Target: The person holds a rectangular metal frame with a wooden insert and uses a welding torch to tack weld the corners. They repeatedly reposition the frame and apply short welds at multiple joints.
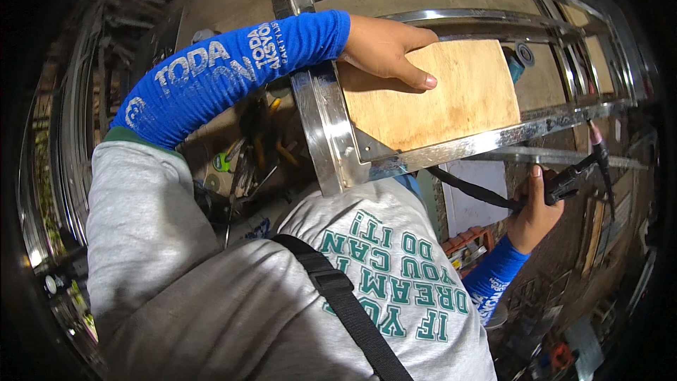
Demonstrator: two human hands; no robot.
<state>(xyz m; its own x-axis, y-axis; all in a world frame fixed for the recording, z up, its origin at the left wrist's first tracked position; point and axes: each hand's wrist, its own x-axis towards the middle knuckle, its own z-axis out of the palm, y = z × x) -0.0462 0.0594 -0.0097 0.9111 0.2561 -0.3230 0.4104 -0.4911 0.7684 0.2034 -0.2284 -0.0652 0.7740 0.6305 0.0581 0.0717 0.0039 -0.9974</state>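
Left hand (pixel 384 48) lies flat on the plywood board (pixel 451 92) in the shiny steel frame (pixel 331 134) w/ right hand (pixel 536 215) gripping the welding torch (pixel 575 178) near the frame's bar, no weld begun.

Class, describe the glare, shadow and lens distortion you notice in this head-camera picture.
Head view: glare streaks the shiny metal frame; the left hand casts a soft shadow on the plywood board; straight bars bow toward the rim; the corners go black.
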